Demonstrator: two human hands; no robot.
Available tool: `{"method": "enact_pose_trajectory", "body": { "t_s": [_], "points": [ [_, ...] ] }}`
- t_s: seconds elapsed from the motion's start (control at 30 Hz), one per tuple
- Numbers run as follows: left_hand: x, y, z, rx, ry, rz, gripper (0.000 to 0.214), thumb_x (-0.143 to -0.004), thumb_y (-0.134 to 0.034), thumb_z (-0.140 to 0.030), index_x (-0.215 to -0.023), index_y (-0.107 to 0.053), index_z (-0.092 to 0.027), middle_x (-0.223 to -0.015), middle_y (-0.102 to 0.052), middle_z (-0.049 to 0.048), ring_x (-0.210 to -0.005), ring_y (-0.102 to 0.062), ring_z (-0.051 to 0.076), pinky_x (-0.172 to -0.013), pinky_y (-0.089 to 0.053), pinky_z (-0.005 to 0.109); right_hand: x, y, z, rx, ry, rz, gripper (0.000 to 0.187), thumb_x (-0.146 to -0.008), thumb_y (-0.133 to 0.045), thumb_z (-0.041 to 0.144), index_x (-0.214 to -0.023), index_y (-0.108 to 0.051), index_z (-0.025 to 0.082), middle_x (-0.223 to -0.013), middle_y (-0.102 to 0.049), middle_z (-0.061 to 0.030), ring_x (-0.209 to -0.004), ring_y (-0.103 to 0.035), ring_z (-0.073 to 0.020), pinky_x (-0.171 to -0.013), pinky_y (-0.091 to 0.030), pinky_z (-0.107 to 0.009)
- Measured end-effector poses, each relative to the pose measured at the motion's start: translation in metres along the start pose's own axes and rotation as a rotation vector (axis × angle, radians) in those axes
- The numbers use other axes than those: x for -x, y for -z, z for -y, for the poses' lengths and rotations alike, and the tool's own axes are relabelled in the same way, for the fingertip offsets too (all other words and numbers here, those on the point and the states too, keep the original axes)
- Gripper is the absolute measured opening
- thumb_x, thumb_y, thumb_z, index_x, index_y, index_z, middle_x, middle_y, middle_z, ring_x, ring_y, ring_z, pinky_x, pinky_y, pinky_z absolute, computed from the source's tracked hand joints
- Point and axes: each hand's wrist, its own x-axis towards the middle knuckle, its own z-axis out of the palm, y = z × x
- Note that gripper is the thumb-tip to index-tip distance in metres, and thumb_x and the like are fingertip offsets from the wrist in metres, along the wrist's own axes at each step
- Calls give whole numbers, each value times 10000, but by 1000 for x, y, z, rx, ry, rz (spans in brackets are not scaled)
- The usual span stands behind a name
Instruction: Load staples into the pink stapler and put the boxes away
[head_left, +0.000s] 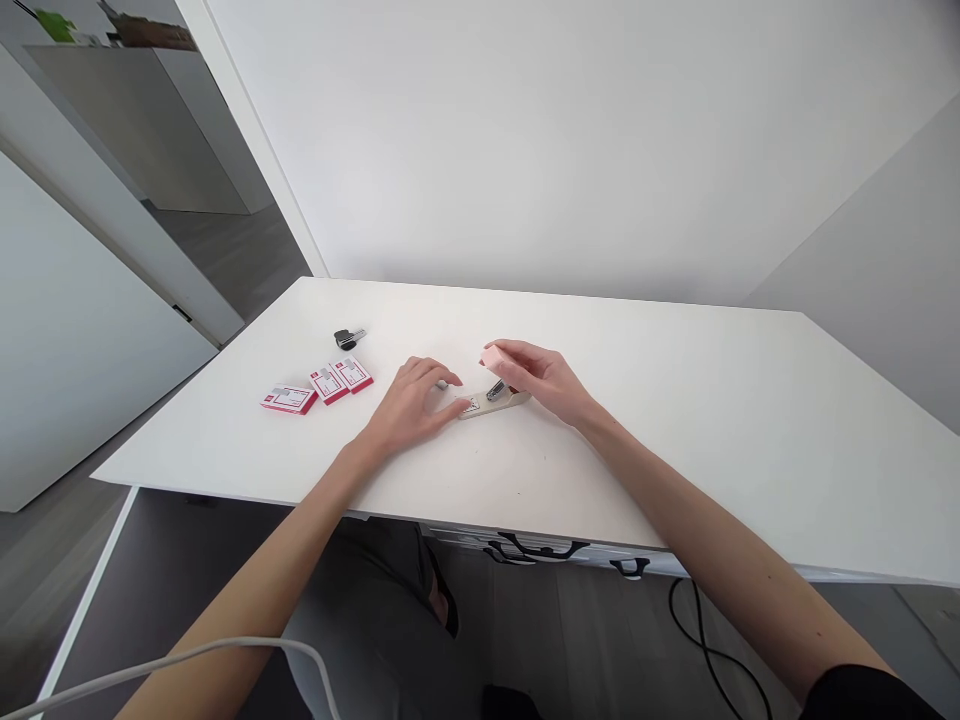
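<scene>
On the white desk lies a stapler with a long beige base (pixel 480 407) and a silver metal part (pixel 496 390). Its pale pink top piece (pixel 493 358) is raised above the base, and my right hand (pixel 544 378) is closed on it. Part of the stapler's right end is hidden behind that hand. My left hand (pixel 411 403) rests at the left end of the base, thumb and fingers apart, with the thumb tip at the base's edge. A small grey thing (pixel 442 384), too small to name, shows beside the left fingers.
Several small red and white boxes (pixel 328 384) lie left of my left hand. Behind them is a small black and metal item (pixel 348 339). A white wall (pixel 562 150) rises behind the desk (pixel 675 400). Drawer handles (pixel 544 548) show below the front edge.
</scene>
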Motion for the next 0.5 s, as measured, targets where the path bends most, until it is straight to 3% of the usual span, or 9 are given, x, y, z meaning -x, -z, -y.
{"method": "enact_pose_trajectory", "body": {
  "t_s": [0.23,0.5],
  "points": [
    [1,-1,1,-18,-21,44,455,-893,-775,-602,-1156,-647,-253,-1189,-712,57,-1164,-591,285,-1055,-479,484,0,-1,-10,190,69,1,419,-959,-710,587,-1279,-774,324,-1390,-744,-48,-1281,-677,-292,-1110,-513,-481],
    [1,-4,3,-65,-65,54,502,-875,-770,-656,-1142,-660,-246,-1156,-706,67,-1122,-613,291,-1046,-481,495,0,-7,-16,351,202,89,331,-986,-684,475,-1259,-783,317,-1265,-792,-44,-1164,-710,-273,-1026,-530,-447]
  ]
}}
